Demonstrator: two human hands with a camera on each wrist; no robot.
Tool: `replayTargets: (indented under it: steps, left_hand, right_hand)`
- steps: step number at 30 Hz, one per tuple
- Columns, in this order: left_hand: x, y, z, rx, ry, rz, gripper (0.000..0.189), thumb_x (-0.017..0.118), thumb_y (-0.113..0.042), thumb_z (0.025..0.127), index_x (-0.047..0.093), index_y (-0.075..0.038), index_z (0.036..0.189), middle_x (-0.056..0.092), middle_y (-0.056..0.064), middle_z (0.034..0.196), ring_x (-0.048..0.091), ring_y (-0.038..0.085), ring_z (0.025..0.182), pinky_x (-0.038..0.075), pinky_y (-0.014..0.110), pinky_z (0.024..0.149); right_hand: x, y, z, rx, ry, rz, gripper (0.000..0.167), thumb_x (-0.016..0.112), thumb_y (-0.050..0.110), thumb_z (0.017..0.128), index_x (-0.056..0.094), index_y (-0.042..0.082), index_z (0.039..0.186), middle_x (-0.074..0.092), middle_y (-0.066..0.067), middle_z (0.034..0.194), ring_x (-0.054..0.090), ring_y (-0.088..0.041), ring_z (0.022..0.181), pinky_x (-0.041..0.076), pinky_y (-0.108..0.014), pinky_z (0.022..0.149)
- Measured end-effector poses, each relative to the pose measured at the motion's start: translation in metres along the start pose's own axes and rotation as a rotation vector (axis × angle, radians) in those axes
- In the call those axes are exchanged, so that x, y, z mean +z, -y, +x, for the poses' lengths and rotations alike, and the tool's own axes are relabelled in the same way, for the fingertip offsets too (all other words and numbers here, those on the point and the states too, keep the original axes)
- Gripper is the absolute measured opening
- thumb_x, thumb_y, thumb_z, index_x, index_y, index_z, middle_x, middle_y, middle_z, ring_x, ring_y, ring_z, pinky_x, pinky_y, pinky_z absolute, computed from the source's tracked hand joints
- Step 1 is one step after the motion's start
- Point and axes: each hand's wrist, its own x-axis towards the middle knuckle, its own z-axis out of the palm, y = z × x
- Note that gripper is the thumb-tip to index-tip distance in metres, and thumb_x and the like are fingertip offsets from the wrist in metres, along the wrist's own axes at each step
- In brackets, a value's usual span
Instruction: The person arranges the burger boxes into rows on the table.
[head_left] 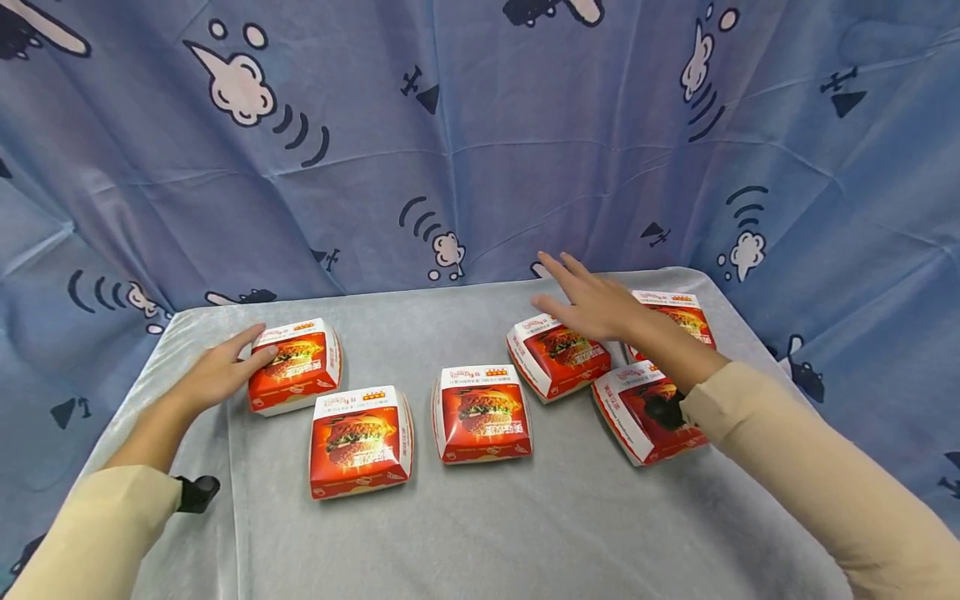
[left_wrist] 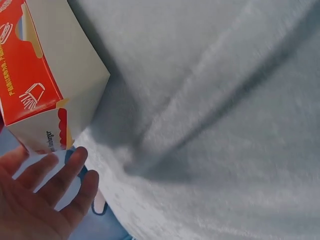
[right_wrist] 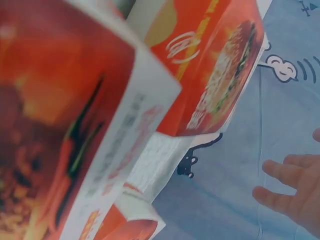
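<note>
At the left end of the table my left hand (head_left: 216,375) lies against the left side of a red and white burger box (head_left: 295,365), its fingers extended along the edge. The left wrist view shows the fingers (left_wrist: 62,182) spread beside the end of that box (left_wrist: 37,127); firm contact is hard to tell. My right hand (head_left: 592,302), fingers spread, hovers above another burger box (head_left: 562,358) and partly covers it. Nothing is in its grasp. In the right wrist view the right hand (right_wrist: 295,187) appears apart from the tilted-looking boxes (right_wrist: 215,75).
Two burger boxes stand mid-table, one left of centre (head_left: 360,442) and one at the centre (head_left: 483,414). Two more, a front one (head_left: 637,417) and a rear one (head_left: 678,312), sit under or behind my right arm. A blue patterned curtain (head_left: 510,192) hangs behind the grey-covered table (head_left: 480,533).
</note>
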Motion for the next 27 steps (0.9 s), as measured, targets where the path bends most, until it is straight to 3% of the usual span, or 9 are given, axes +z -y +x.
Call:
replayTargets:
  steps: [9, 16, 27]
  left_hand:
    - [0.008, -0.015, 0.009, -0.055, -0.018, -0.041, 0.079, 0.041, -0.050, 0.103, 0.018, 0.006, 0.154, 0.025, 0.039, 0.151, 0.026, 0.059, 0.136, 0.026, 0.073, 0.104]
    - [0.013, -0.024, 0.014, -0.062, -0.049, -0.054, 0.080, 0.043, -0.051, 0.103, 0.020, 0.006, 0.154, 0.026, 0.037, 0.152, 0.024, 0.057, 0.138, 0.025, 0.072, 0.106]
    - [0.017, -0.036, 0.016, -0.062, -0.061, -0.051, 0.080, 0.042, -0.050, 0.103, 0.023, 0.011, 0.151, 0.029, 0.039, 0.150, 0.027, 0.056, 0.137, 0.028, 0.069, 0.107]
  right_hand:
    - [0.005, 0.017, 0.007, -0.018, 0.040, 0.154, 0.078, 0.043, 0.055, 0.101, 0.007, 0.021, 0.162, 0.007, -0.014, 0.166, 0.007, -0.038, 0.151, 0.014, -0.071, 0.111]
    - [0.012, 0.031, 0.014, -0.069, 0.039, 0.206, 0.077, 0.045, 0.049, 0.102, 0.009, 0.016, 0.162, 0.011, -0.011, 0.166, 0.004, -0.035, 0.152, 0.012, -0.065, 0.115]
    - [0.026, 0.052, 0.023, -0.079, 0.056, 0.271, 0.077, 0.047, 0.047, 0.102, 0.012, 0.012, 0.161, 0.014, -0.011, 0.165, 0.013, -0.031, 0.151, 0.015, -0.056, 0.119]
